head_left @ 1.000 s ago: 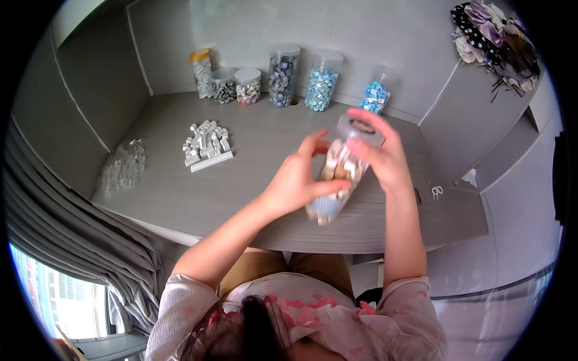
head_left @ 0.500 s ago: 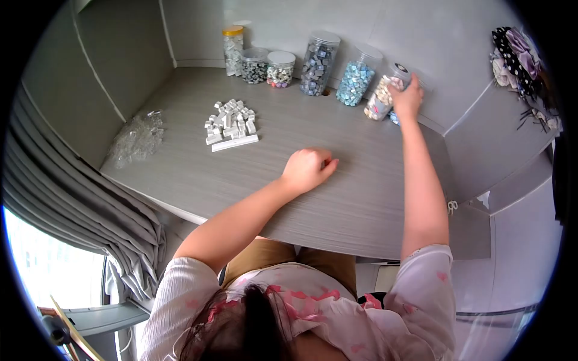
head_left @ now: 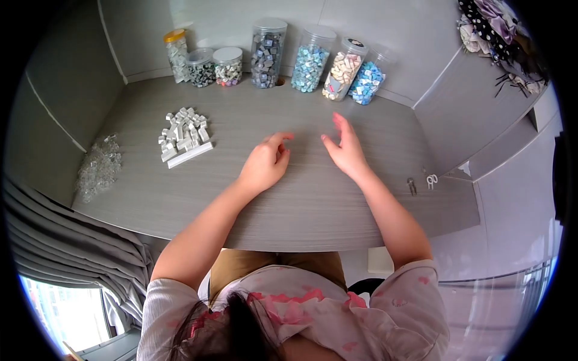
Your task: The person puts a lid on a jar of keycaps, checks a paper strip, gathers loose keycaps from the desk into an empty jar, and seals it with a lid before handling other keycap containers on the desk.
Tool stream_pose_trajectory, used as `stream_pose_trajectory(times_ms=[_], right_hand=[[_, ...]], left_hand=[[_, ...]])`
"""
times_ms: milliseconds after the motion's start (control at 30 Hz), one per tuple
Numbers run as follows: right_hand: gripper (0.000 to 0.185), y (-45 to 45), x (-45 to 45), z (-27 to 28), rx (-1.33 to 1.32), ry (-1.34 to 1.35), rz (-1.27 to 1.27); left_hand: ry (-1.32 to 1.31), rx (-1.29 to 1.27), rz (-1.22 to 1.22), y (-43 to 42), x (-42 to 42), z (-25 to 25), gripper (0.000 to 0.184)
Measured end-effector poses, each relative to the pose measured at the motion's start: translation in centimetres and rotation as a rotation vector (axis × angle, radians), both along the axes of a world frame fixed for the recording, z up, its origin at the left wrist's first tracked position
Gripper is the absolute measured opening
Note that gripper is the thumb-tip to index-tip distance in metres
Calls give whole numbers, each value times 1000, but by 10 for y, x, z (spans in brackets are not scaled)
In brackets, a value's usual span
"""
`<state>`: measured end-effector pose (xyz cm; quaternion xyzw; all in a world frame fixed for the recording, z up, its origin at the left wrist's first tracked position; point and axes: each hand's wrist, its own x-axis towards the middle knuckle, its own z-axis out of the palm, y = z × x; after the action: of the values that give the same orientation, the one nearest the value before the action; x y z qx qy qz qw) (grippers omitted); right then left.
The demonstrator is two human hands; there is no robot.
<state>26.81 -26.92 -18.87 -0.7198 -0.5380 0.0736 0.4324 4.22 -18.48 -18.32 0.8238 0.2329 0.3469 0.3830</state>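
Note:
My left hand (head_left: 265,162) rests over the middle of the grey desk (head_left: 289,210), its fingers loosely bent with thumb and index apart. It holds nothing. Across a small gap, my right hand (head_left: 347,151) is also bare, fingers stretched forward and thumb spread. Beyond it stand a jar of cream keycaps (head_left: 342,75) and a tilted jar of blue-and-white keycaps (head_left: 366,81), neither touched by my hand. Left of my left hand lies a loose group of white keycaps (head_left: 183,128), with a long white spacebar keycap (head_left: 190,155) along its near side.
Along the back wall stand a jar of light blue keycaps (head_left: 310,66), a tall jar of grey keycaps (head_left: 267,57), two short jars and a yellow-lidded jar (head_left: 177,57). Clear plastic pieces (head_left: 99,168) lie at the left edge. Small tools (head_left: 412,186) and white rings (head_left: 431,181) lie right.
My right hand has let go of the cream-keycap jar and come back toward me, opening. My left hand's fingers have loosened. The view has shifted right.

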Motion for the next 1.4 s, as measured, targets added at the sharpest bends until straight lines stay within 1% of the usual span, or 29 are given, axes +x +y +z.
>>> stream_pose_trajectory(times_ms=[67,167,267,300,367,500,600,633,767,867,900,1000,1033,1067,1133,1167,1233,1300,1400], right_hand=[[69,10,14,-1,64,-321,2],[74,48,42,-19,-10,-430,-80],[81,80,59,-29,-124,-360,-160],[82,82,57,-26,-200,-376,-180],[83,87,54,-20,-352,-407,-218],[80,82,61,-26,-264,-422,-152],[72,86,69,-33,-215,-460,-141],[70,86,69,-34,-211,-462,-142],[65,88,69,-32,-214,-452,-145],[62,88,71,-33,-180,-416,-129],[58,91,73,-38,-131,-477,-153],[52,91,72,-36,-64,-374,-114],[42,90,69,-36,150,-338,-92],[39,73,62,-42,135,-312,-71],[35,52,36,-19,130,-272,-12],[32,34,15,-10,56,-181,-4],[31,-6,-22,3,-22,-200,77],[32,-48,-49,6,-67,-244,124],[32,-112,-73,5,-3,-338,85]], left_hand=[[32,31,-32,2,3,-3,26],[35,30,-64,1,3,-2,19],[32,-17,-77,7,0,-1,14],[33,-41,-80,7,0,0,13],[121,-88,-78,6,-1,5,13],[205,-109,-76,5,1,6,13],[139,-148,-40,10,3,-2,15],[101,-192,-51,15,4,-9,16],[-25,-237,-9,27,7,-24,16],[80,-165,70,24,6,-15,18],[84,-163,100,23,7,-12,20],[70,-148,122,26,9,-17,20],[59,-148,134,28,10,-19,21],[61,-165,132,25,9,-24,22],[47,-182,147,30,11,-21,24],[50,-173,135,31,11,-22,24],[52,-148,109,33,11,-23,25],[81,-40,94,29,9,-23,25],[104,129,56,0,-5,-18,23]])
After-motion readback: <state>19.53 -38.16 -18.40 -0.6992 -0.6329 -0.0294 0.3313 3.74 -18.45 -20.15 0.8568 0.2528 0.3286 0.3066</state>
